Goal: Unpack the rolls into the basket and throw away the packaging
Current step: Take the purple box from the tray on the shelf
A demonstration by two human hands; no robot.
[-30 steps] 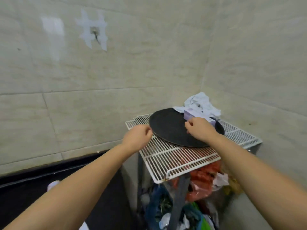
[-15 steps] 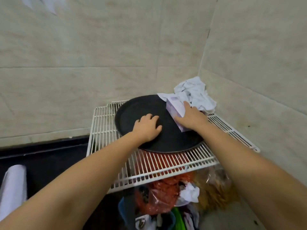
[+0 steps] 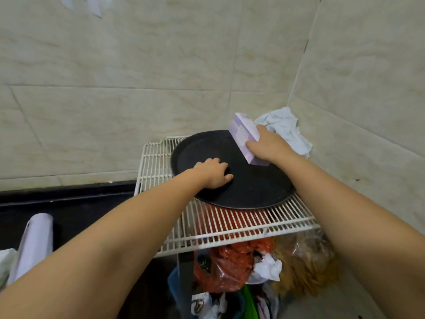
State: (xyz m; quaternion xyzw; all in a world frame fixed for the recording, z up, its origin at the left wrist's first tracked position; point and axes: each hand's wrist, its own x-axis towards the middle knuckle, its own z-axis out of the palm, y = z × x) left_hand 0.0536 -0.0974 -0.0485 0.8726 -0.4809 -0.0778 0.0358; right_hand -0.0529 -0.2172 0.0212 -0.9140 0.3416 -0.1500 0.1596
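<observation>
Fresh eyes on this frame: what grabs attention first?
The round black tray lying on the white wire rack in the tiled corner. The left hand presses flat on the tray, while the right hand has its grip on a tilted purple box. Under the rack, bin bags spill a red bag and crumpled paper.

Corner of 2 beige marbled tile walls (image 3: 138, 77), dark strip at the base (image 3: 57, 196).

Wire rack (image 3: 220, 229) (black tray (image 3: 253, 187), rag (image 3: 285, 127))
</observation>
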